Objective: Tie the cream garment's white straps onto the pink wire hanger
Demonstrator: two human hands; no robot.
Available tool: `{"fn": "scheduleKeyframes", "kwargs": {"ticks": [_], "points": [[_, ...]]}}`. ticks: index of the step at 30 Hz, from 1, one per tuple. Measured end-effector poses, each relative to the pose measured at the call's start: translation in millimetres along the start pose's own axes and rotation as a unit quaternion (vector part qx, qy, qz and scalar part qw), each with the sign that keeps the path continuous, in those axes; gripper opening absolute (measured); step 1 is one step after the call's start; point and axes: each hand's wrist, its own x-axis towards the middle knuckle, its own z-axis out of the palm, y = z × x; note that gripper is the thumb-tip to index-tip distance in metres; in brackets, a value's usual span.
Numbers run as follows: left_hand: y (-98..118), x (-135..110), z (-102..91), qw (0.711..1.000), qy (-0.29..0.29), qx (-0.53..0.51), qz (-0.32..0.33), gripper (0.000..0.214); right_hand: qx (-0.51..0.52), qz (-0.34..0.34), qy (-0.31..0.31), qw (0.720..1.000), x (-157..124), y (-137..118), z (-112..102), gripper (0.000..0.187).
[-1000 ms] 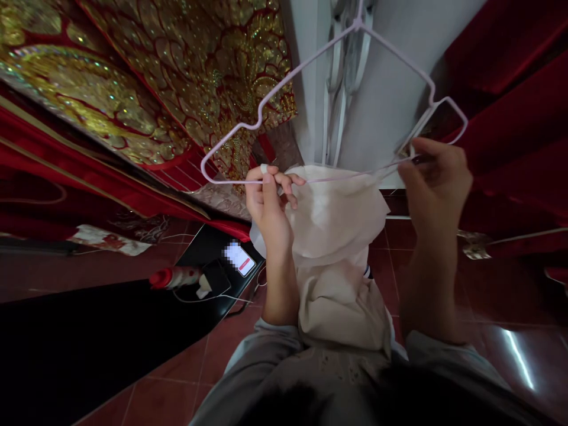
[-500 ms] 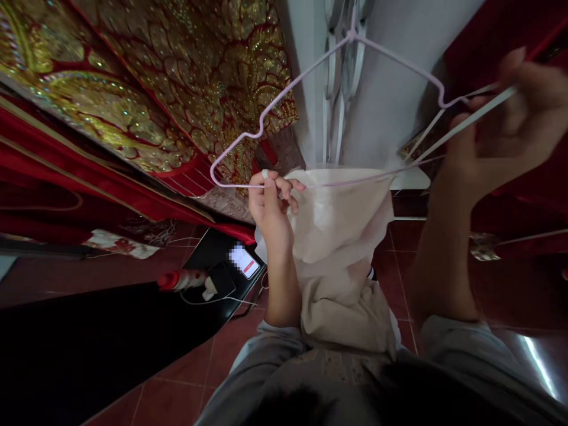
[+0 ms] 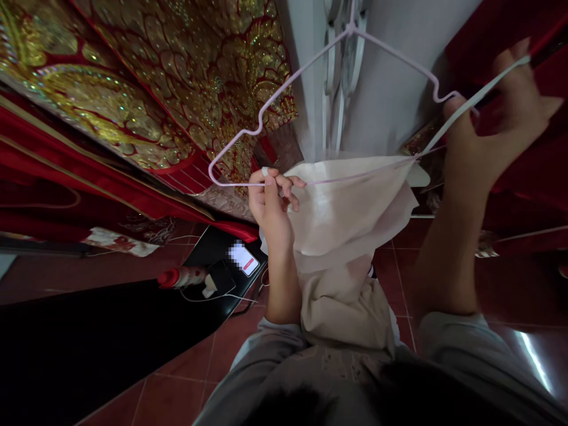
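A pale pink clothes hanger point(image 3: 302, 74) spans the upper middle of the head view, its hook running off the top edge. My left hand point(image 3: 274, 195) is closed on the hanger's bottom bar, thumb and finger pinched round it near the left end. Below the bar hangs a cream, thin-looking garment point(image 3: 341, 201). My right hand point(image 3: 501, 127) is raised at the right end of the hanger, with a white strap point(image 3: 465, 106) of the garment drawn over its fingers and pulled taut. The hanger's right tip is partly hidden behind that hand.
Red and gold sequinned clothing point(image 3: 177, 89) hangs at the left. A grey-white panel point(image 3: 390, 71) stands behind the hanger. On a black surface point(image 3: 133, 319) at lower left are a lit phone point(image 3: 244, 259) and a red-capped bottle point(image 3: 181, 277). Red floor tiles point(image 3: 177, 384) lie below.
My right hand has shifted slightly with the strap, now pulled over the hanger's right end. The garment's right side has been drawn up and right along the bar. My left hand has hardly moved.
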Motion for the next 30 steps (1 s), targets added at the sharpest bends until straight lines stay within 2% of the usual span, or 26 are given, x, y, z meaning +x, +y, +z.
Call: {"fn": "scheduleKeyframes", "kwargs": {"ticks": [2, 3, 5, 7, 8, 10, 11, 13, 14, 17, 19, 23, 25, 30], "points": [[0.3, -0.9, 1.1, 1.0, 0.007, 0.007, -0.006, 0.022, 0.028, 0.031, 0.037, 0.998, -12.1, 28.3, -0.2, 0.058], [0.9, -0.9, 1.6, 1.0, 0.012, 0.012, -0.011, 0.022, 0.054, 0.038, 0.078, 0.995, -19.3, 40.6, 0.4, 0.055], [2.5, -0.3, 2.4, 0.999, 0.021, 0.021, -0.02, 0.021, 0.11, 0.056, 0.188, 0.974, -32.1, 54.2, 2.0, 0.038], [3.5, 0.7, 2.5, 0.999, 0.025, 0.025, -0.021, 0.02, 0.146, 0.069, 0.266, 0.95, -39.2, 48.5, 3.5, 0.026], [3.6, 1.2, 2.3, 0.999, 0.024, 0.023, -0.02, 0.019, 0.151, 0.077, 0.282, 0.944, -40.3, 38.5, 4.4, 0.025], [2.6, 1.6, 1.6, 0.999, 0.02, 0.021, -0.017, 0.018, 0.148, 0.097, 0.273, 0.946, -38.9, 8.3, 7.2, 0.027], [1.7, 1.5, 1.2, 0.999, 0.02, 0.02, -0.015, 0.018, 0.142, 0.096, 0.241, 0.955, -37.6, -9.6, 9.1, 0.03], [-0.1, 0.9, 0.8, 1.0, 0.019, 0.017, -0.012, 0.017, 0.168, 0.09, 0.134, 0.973, -36.4, -44.9, 13.1, 0.04], [-0.6, 0.4, 0.7, 1.0, 0.018, 0.015, -0.011, 0.018, 0.198, 0.081, 0.06, 0.975, -37.0, -60.1, 14.7, 0.043], [0.4, -0.8, 1.2, 1.0, 0.016, 0.021, -0.007, 0.019, 0.194, 0.034, -0.192, 0.961, -43.2, -90.3, 16.8, 0.042], [2.8, -0.8, 1.6, 0.999, 0.02, 0.036, -0.007, 0.021, 0.138, 0.02, -0.277, 0.951, -48.2, -98.4, 16.4, 0.043], [7.8, 2.9, -2.0, 0.996, 0.017, 0.084, -0.007, 0.022, 0.095, 0.019, -0.299, 0.949, -51.6, -101.8, 14.1, 0.046], [8.8, 6.5, -9.2, 0.992, 0.039, 0.123, 0.014, 0.021, 0.099, 0.021, -0.308, 0.946, -50.4, -102.4, 13.0, 0.043], [13.5, 19.1, -40.5, 0.951, 0.19, 0.204, 0.132, 0.022, 0.1, 0.026, -0.325, 0.94, -50.2, -102.4, 12.1, 0.042]]}}
